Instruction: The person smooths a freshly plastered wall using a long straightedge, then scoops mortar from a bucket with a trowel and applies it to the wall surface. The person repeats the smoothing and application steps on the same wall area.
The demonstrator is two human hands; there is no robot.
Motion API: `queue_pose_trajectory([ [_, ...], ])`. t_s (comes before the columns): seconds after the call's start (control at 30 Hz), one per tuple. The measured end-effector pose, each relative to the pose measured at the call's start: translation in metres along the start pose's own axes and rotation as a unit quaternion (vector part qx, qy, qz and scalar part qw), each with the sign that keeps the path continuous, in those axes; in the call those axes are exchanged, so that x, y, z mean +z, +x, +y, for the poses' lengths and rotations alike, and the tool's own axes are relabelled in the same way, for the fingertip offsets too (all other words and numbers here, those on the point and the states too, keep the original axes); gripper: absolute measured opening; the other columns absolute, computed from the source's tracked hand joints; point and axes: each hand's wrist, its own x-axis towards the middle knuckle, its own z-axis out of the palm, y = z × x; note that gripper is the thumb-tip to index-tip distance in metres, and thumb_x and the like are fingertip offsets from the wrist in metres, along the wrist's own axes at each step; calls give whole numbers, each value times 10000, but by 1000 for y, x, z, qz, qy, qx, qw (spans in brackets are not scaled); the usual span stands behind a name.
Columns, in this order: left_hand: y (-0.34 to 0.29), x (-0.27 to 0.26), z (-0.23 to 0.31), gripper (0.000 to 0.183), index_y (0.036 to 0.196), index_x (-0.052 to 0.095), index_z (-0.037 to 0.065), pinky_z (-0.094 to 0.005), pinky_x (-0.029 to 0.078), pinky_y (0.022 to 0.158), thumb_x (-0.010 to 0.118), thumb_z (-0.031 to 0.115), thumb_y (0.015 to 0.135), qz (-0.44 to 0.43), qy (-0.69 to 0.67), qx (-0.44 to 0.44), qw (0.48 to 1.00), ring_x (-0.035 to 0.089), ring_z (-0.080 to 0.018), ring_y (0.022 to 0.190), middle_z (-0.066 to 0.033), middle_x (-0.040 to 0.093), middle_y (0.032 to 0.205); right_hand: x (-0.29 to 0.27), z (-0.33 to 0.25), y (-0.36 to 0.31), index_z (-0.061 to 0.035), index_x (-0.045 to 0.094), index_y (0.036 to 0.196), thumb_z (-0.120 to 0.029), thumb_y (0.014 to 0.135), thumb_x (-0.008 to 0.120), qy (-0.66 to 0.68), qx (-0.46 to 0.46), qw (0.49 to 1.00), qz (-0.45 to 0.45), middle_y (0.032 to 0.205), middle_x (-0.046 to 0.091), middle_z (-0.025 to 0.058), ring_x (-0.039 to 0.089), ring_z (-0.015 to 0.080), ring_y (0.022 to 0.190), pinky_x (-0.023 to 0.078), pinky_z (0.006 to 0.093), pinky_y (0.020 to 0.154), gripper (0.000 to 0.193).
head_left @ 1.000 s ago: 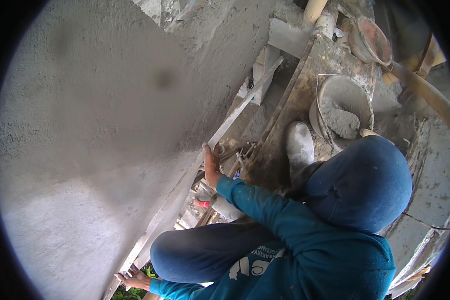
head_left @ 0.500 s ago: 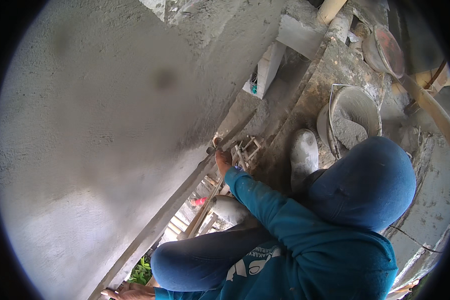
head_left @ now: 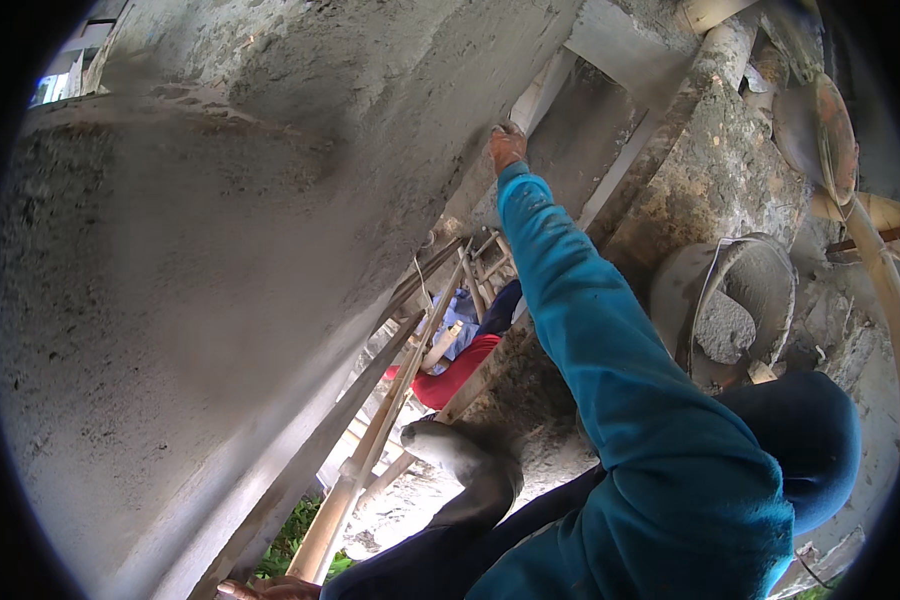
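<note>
My right arm, in a teal sleeve, stretches up and away along the grey plastered wall (head_left: 200,240). At its end my right hand (head_left: 508,147) is closed at the wall's far edge, near a pale concrete piece; what its fingers hold is hidden. A long, narrow, cement-stained board (head_left: 315,450) runs diagonally beside the wall's lower edge. Only part of my left hand (head_left: 275,590) shows, at the bottom rim, with its fingers about the board's near end.
Right of my arm stands a bucket (head_left: 770,265) with grey mortar, a second bucket (head_left: 838,140) beyond it. Below, past bamboo poles (head_left: 355,480), a person in red (head_left: 460,375) is at a lower level. My boot (head_left: 450,445) rests above this drop.
My right hand has left the board and reached farther up along the wall edge. The board's far end has dropped away from the wall. The view has shifted, showing more of the person below.
</note>
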Motion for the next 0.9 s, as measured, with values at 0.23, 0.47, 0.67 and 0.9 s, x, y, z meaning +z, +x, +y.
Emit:
queue_pose_trajectory([
  [0.23,-5,-26,10,587,1361,472,83,-503,387,1050,710,232,846,121,94,-14,988,494,-303,1215,-144,494,1341,55,-29,-47,22,554,1229,-249,914,513,52,111,991,-56,1180,620,208,597,270,1067,480,356,844,418],
  [0.47,-17,-12,0,569,1353,482,77,-498,389,1040,695,244,852,87,122,-8,989,498,-301,1205,-146,501,1331,17,-57,-17,-31,592,1180,-222,938,504,-88,63,991,-73,1103,645,164,612,242,968,490,359,775,320],
  [0.67,-22,-14,2,555,1346,490,73,-493,391,1031,682,254,858,83,137,0,987,502,-299,1197,-148,508,1323,24,-45,-12,-66,637,1131,-205,923,546,-56,77,994,-58,1034,673,134,636,243,885,502,370,739,266],
  [0.9,-25,-11,-3,540,1337,500,67,-488,392,1020,668,267,864,67,147,1,987,506,-298,1188,-151,515,1314,18,-26,-3,-69,675,1108,-149,868,646,158,85,983,-30,1002,712,98,668,237,914,514,341,791,254],
])
